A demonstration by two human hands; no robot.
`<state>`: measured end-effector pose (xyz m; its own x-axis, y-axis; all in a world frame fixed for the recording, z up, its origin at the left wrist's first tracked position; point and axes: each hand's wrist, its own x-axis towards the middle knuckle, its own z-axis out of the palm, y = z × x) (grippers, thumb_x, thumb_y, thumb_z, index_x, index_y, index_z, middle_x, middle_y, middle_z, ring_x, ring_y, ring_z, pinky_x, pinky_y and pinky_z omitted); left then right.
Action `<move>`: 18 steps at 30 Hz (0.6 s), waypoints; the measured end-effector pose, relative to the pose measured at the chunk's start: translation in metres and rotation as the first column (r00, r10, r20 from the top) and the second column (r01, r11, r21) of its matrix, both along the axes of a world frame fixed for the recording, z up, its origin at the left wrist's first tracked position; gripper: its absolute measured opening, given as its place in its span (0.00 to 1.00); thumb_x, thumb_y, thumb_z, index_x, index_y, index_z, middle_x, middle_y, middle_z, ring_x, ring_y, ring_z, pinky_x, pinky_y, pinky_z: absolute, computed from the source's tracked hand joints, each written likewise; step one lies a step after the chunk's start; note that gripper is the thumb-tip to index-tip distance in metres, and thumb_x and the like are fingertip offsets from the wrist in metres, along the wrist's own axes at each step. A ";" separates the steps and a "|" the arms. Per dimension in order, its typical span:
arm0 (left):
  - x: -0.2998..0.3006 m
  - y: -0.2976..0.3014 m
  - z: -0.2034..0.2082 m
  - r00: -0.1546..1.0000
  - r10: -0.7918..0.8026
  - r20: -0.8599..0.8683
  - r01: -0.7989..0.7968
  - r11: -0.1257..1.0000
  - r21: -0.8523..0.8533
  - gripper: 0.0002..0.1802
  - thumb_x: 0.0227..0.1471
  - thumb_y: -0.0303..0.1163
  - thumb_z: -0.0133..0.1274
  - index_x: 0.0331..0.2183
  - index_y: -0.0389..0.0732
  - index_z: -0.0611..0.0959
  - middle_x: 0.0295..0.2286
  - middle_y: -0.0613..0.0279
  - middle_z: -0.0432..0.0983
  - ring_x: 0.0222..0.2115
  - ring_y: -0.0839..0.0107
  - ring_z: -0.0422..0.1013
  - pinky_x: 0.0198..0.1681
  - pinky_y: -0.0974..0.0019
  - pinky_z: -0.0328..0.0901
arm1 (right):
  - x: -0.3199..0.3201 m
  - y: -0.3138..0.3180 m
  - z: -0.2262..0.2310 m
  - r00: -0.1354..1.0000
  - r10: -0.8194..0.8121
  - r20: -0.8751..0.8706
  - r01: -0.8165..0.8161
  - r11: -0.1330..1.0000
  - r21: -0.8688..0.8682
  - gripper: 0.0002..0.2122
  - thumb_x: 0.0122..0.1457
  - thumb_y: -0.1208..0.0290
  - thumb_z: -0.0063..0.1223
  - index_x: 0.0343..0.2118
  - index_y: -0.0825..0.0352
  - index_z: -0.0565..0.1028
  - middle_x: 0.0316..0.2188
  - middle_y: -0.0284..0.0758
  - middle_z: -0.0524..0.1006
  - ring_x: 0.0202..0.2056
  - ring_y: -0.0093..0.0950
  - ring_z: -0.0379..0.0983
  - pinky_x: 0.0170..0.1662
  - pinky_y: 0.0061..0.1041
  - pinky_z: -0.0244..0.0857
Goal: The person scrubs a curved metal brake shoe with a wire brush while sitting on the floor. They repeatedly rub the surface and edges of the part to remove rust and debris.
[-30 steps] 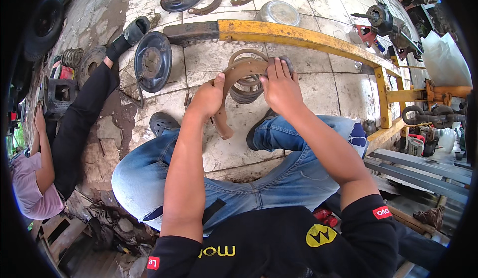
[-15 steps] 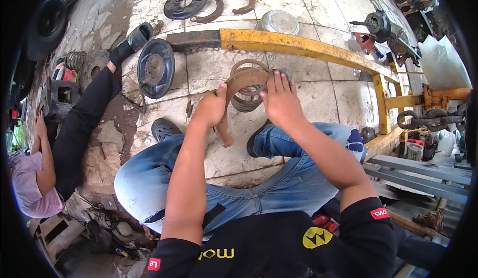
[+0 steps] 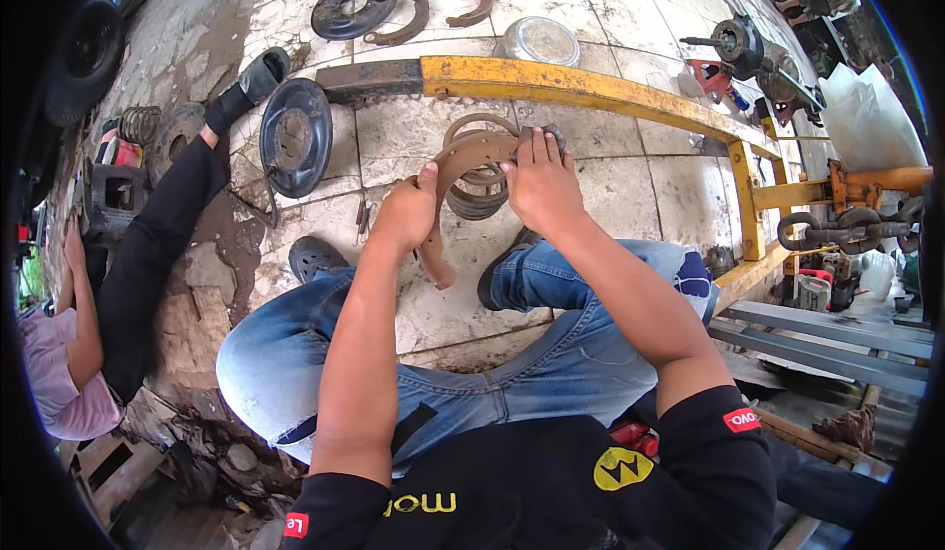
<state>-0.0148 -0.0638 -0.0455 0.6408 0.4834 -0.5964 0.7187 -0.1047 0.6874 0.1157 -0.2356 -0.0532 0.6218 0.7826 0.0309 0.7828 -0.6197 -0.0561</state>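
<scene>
A curved brown brake shoe is raised off the floor between my hands. My left hand is closed around its left side, thumb on the outer curved face. At the shoe's upper right end, my right hand is closed over a dark, rounded piece, pressing it on or beside that end; the fingers cover most of it, so its kind does not show. Beneath the shoe, a rusty coil spring rests on the tiles, partly hidden by the shoe and my right hand.
A yellow steel frame crosses beyond my hands. Black brake backing plates, two more brake shoes and a round metal lid-like part lie around it. Heavy chain hangs right. Another person's leg stretches in from the left.
The whole view has shifted slightly. My right hand and the dark piece have moved a little farther away along the shoe's end; my left hand keeps its hold.
</scene>
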 end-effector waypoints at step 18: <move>-0.001 -0.008 0.017 1.000 0.024 -0.014 -0.023 0.997 0.074 0.42 0.62 0.60 0.30 0.45 0.26 0.78 0.43 0.33 0.75 0.49 0.44 0.70 0.53 0.53 0.61 | 0.000 -0.004 0.000 0.996 0.024 0.082 -0.019 0.998 -0.054 0.27 0.66 0.59 0.40 0.60 0.77 0.58 0.60 0.55 0.62 0.61 0.49 0.59 0.60 0.51 0.55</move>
